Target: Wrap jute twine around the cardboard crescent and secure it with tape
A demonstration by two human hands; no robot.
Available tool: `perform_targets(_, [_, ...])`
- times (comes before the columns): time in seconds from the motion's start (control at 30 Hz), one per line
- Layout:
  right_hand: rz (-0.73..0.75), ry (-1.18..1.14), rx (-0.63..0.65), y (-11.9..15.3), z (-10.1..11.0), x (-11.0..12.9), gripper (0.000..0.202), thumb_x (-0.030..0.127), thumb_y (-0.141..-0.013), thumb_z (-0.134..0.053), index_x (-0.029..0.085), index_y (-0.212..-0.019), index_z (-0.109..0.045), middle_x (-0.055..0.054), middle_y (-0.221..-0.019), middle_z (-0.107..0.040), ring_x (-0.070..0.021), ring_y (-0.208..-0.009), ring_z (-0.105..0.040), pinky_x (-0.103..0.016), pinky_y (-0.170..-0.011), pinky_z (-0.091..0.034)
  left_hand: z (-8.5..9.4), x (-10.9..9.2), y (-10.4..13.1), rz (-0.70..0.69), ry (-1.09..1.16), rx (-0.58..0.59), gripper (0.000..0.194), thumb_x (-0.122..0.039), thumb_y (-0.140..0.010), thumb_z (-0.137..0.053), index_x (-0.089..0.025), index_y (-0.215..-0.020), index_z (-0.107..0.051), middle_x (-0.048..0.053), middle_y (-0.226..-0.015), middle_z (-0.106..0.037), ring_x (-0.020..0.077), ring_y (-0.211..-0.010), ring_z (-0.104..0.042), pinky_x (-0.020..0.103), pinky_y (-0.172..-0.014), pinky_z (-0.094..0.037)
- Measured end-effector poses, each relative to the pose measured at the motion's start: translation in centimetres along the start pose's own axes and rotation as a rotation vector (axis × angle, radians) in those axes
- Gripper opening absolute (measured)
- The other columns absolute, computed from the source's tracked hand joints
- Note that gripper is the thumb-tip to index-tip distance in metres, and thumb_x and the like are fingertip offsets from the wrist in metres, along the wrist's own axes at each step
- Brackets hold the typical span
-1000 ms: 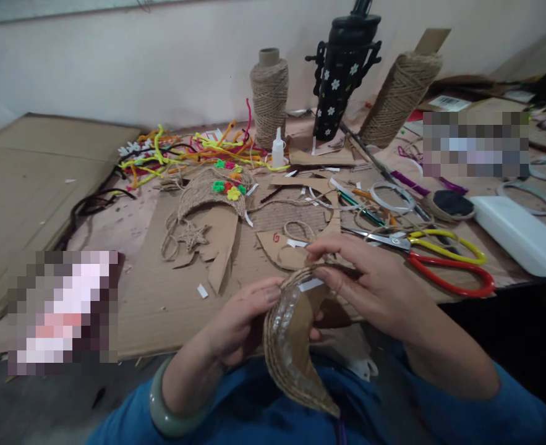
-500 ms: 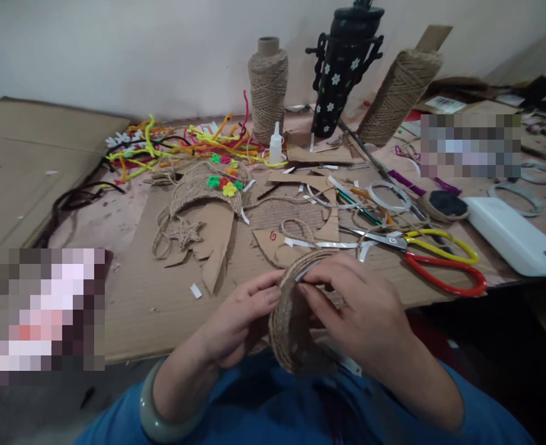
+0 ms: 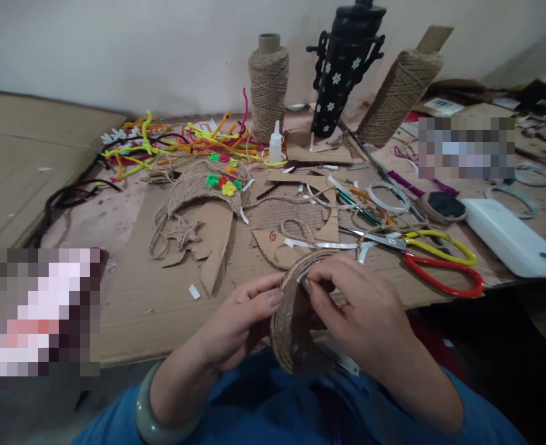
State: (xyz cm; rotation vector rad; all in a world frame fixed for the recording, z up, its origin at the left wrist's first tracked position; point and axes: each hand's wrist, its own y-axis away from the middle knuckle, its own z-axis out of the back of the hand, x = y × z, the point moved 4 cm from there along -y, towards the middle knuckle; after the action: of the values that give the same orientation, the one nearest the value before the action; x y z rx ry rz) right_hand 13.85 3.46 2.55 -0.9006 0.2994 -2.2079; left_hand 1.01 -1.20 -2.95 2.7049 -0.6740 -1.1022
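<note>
My left hand (image 3: 238, 321) is closed on the left side of a curved, twine-wrapped band (image 3: 282, 337), its thumb along the rim. Inside the band's upper edge, my right hand (image 3: 363, 309) pinches a narrow white strip (image 3: 303, 272) between thumb and forefinger. The strip lies against the inner face; whether it is stuck down I cannot tell. Part of the band's far side is hidden behind my right hand. Beyond the hands lie scissors (image 3: 393, 241) with one yellow and one red handle, and a cut cardboard piece (image 3: 273, 247).
A twine-covered crescent (image 3: 203, 188) with felt flowers and a twine star (image 3: 184, 235) lie on cardboard at left. Behind stand a twine spool (image 3: 269, 93), a glue bottle (image 3: 276, 145), a black flowered vase (image 3: 335, 86) and a leaning spool (image 3: 397, 93). A white box-like object (image 3: 509, 238) sits right.
My right fingertips have shifted slightly along the white strip at the band's inner edge. The left hand keeps its hold, and the view has moved a little.
</note>
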Motion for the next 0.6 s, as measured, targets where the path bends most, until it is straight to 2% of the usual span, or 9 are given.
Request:
perform_targets(0.43, [-0.022,-0.029,-0.011,0.27,0.17,-0.15,0.014,0.013,-0.087,-0.049,0.016,-0.079,-0.060,-0.003,-0.073,-0.061,-0.0137,-0.071,-0.057,-0.027,-0.066,-0.045,0.29,0.16,0.07,0.016,-0.004,-0.019,0.035,-0.028,-0.078,-0.067,-0.022,-0.113,-0.067,0.007,-0.086,-0.072,0.0109,-0.062,-0.060,0.022,-0.059,-0.046])
perform_targets(0.6, [0.044,-0.014,-0.014,0.26,0.38,0.14,0.013,0.012,-0.088,-0.049,0.018,-0.085,-0.061,-0.002,-0.078,-0.065,-0.0139,-0.075,-0.059,-0.027,-0.070,-0.046,0.37,0.10,0.10,0.014,-0.004,-0.049,0.037,-0.028,-0.076,-0.069,-0.023,-0.113,-0.067,0.006,-0.090,-0.072,0.0126,-0.067,-0.062,0.022,-0.062,-0.047])
